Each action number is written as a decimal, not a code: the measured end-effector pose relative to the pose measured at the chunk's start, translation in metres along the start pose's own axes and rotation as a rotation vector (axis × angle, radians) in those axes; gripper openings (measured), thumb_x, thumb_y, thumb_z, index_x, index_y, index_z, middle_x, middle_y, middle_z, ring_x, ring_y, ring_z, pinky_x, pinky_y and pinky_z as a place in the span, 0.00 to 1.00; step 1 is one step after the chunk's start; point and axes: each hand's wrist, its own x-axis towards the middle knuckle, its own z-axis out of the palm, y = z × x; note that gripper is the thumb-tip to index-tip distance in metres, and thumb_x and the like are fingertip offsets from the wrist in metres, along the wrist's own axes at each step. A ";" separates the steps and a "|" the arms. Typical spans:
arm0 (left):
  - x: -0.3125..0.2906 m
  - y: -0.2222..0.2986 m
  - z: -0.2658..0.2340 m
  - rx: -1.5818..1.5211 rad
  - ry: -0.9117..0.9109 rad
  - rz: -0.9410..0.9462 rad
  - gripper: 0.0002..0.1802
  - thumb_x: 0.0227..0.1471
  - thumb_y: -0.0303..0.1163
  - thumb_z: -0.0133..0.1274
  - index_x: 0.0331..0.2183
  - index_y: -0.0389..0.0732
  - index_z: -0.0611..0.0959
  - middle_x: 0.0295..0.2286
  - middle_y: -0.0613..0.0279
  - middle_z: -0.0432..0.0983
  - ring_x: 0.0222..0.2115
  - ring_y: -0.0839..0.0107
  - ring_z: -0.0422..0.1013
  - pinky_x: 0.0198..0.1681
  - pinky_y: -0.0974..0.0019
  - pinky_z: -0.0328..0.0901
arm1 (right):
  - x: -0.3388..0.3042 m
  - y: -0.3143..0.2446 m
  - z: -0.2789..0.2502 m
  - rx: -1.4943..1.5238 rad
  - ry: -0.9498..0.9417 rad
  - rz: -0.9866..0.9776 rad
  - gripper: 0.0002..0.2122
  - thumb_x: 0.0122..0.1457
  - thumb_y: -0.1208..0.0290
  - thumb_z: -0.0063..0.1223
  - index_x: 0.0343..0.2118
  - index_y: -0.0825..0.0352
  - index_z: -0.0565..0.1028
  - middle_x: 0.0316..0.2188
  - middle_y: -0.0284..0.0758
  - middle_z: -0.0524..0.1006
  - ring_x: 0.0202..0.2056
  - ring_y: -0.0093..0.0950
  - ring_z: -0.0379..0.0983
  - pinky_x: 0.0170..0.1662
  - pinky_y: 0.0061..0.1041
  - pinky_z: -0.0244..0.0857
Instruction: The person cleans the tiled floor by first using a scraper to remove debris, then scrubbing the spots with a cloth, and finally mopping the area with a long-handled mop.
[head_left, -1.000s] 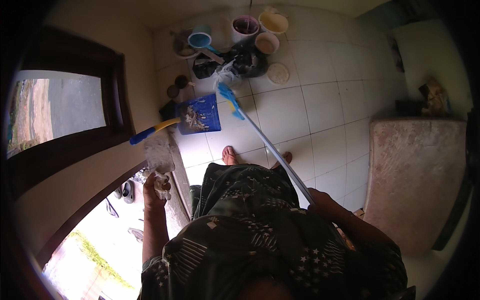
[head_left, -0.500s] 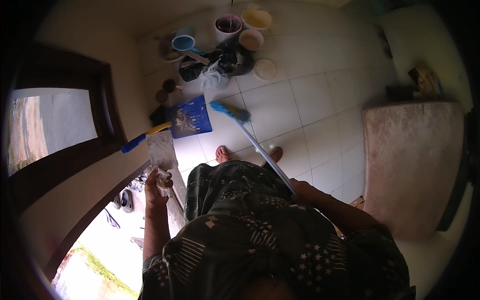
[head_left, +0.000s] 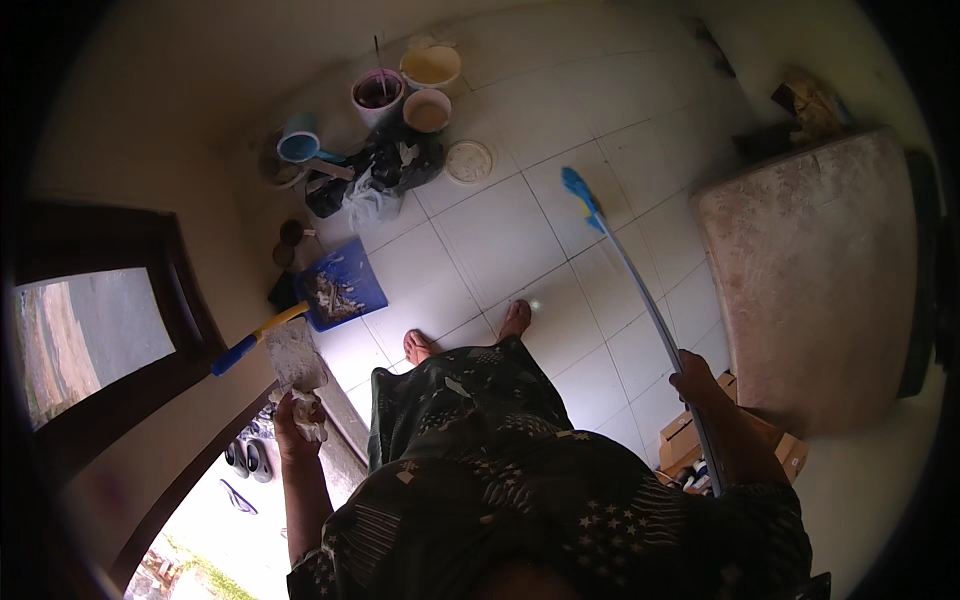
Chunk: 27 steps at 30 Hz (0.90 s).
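Broom (head_left: 651, 304) slants across the right of centre, its blue head out over the floor and its pale handle running back past the right forearm; whether the bristles touch down I cannot tell. White tiled floor (head_left: 500, 235) spreads across most of the room. At the right stands a big, stained, pale brown slab (head_left: 810, 290), mattress-like, with opened cardboard (head_left: 682, 445) near its lower left corner. Black plastic bags (head_left: 405, 165) lie bunched toward the far left, a translucent bag (head_left: 370, 205) against them. A blue dustpan (head_left: 362, 268) rests on the tiles near the left wall, its yellow-and-blue handle pointing toward the doorway. Beyond the bags sit a pink bucket (head_left: 362, 108), a cream tub (head_left: 432, 66) and a smaller pale pink tub (head_left: 427, 112); a round whitish lid (head_left: 468, 162) lies beside the bags. Right hand (head_left: 703, 385) — fingers wrapped about the broom handle, well apart from the dustpan. Left hand (head_left: 292, 428) — fingers curled round a crumpled whitish wad (head_left: 311, 418), close to the dustpan's handle. Smallest of all, pale scraps (head_left: 333, 300) lie scattered in the pan.
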 end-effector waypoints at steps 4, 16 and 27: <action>0.003 -0.025 0.039 0.086 -0.004 -0.020 0.13 0.48 0.37 0.49 0.34 0.40 0.73 0.24 0.61 0.73 0.24 0.69 0.70 0.16 0.74 0.61 | 0.072 0.038 -0.046 0.565 0.114 0.110 0.17 0.44 0.81 0.45 0.40 0.74 0.61 0.16 0.36 0.66 0.12 0.25 0.63 0.11 0.27 0.60; -0.018 -0.099 0.143 0.362 0.148 -0.110 0.18 0.48 0.41 0.45 0.38 0.39 0.70 0.25 0.59 0.71 0.21 0.72 0.69 0.17 0.75 0.60 | 0.439 0.116 -0.167 -0.871 0.322 -0.183 0.07 0.47 0.76 0.47 0.21 0.68 0.78 0.26 0.41 0.77 0.29 0.35 0.73 0.35 0.28 0.66; -0.026 -0.122 0.114 0.279 0.272 -0.217 0.17 0.47 0.41 0.48 0.35 0.40 0.70 0.22 0.56 0.69 0.19 0.71 0.66 0.17 0.73 0.59 | 0.303 0.089 -0.044 -0.125 0.189 -0.142 0.33 0.46 0.78 0.44 0.55 0.79 0.44 0.29 0.57 0.71 0.31 0.48 0.71 0.36 0.38 0.67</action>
